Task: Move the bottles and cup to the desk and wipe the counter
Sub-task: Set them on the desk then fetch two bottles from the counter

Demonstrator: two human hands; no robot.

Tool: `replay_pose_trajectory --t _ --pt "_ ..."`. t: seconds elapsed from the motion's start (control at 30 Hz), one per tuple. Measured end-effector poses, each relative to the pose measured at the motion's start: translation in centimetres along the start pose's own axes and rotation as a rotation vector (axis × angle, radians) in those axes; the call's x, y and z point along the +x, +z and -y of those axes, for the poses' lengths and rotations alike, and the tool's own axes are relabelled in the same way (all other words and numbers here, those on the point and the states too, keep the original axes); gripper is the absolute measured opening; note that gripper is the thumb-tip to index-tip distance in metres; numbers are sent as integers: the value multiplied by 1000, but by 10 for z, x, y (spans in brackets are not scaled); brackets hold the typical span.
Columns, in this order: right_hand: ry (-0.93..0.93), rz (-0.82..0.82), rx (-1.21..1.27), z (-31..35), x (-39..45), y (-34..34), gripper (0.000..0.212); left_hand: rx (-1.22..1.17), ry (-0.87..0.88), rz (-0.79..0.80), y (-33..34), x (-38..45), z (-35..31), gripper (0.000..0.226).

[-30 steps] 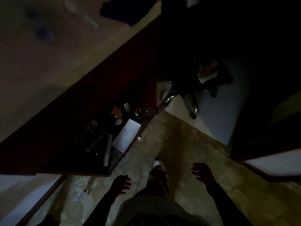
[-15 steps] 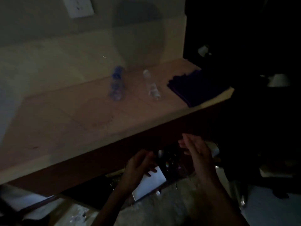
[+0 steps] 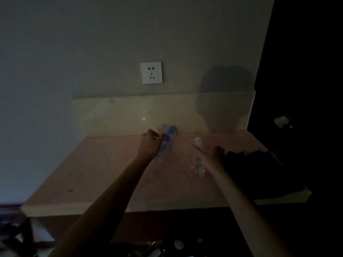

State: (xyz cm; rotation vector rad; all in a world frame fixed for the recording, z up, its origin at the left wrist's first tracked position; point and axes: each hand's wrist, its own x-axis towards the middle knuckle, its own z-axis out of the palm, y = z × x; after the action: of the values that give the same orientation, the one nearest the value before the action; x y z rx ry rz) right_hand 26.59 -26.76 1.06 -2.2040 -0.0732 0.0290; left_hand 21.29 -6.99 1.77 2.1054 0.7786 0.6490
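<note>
Now reaching over the counter with both arms, bare forearms crossing its front edge. Left hand curling loosely beside the blue-labelled bottle, fingers apart and touching or almost touching its left side; not possible to tell whether gripping. Right hand spreading open just right of the clear bottle, thumb toward its white cap, not closing on it. Both bottles standing upright mid-counter, near the backsplash, a clear gap lying between them. Wide bare surface stretching left to the counter's end; right side taken up by a dark cloth running to the right and front edges. Socket sitting on the wall above. Label writing blurring too much for reading; no brand legible. No cup distinguishable in the dimness. Compared with half a second back: hands rising from below the counter edge up to the bottles, view lifting to face the wall squarely.
</note>
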Motion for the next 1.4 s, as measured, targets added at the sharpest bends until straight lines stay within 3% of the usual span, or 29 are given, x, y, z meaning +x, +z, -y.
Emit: replay_pose_trajectory --t 0.1,0.2,0.37,0.43,0.6,0.7,0.83,1.07,1.13,1.2,1.3,1.4 --pt "2 -59 -93 6 10 20 90 235 -62 30 18 13 6 67" --pt "60 -81 -57 3 19 43 90 297 -133 131 34 18 13 88" --pt "167 15 81 4 25 50 95 206 -116 134 35 23 21 71" --pt "127 80 75 6 23 46 79 81 -113 111 24 16 26 64" --pt "-41 232 389 7 -13 30 50 -619 -138 40 -31 -48 25 27" --pt "-77 384 600 18 -53 33 33 -750 -131 -28 -71 -104 43 26" --pt "-111 676 702 39 -106 74 51 -792 -107 -237 -123 -167 88 28" --pt "-153 1252 682 62 -246 153 52 -733 -257 -534 -213 -302 180 70" --pt "-116 1383 668 62 -291 176 49 -673 -304 -602 -234 -337 206 56" --pt "-104 1463 603 58 -334 201 44 -625 -345 -634 -253 -370 231 40" --pt "-130 1566 481 49 -389 238 24 -605 -401 -694 -282 -414 272 53" --pt "-128 1611 348 50 -444 284 35 -627 -450 -775 -315 -451 315 59"
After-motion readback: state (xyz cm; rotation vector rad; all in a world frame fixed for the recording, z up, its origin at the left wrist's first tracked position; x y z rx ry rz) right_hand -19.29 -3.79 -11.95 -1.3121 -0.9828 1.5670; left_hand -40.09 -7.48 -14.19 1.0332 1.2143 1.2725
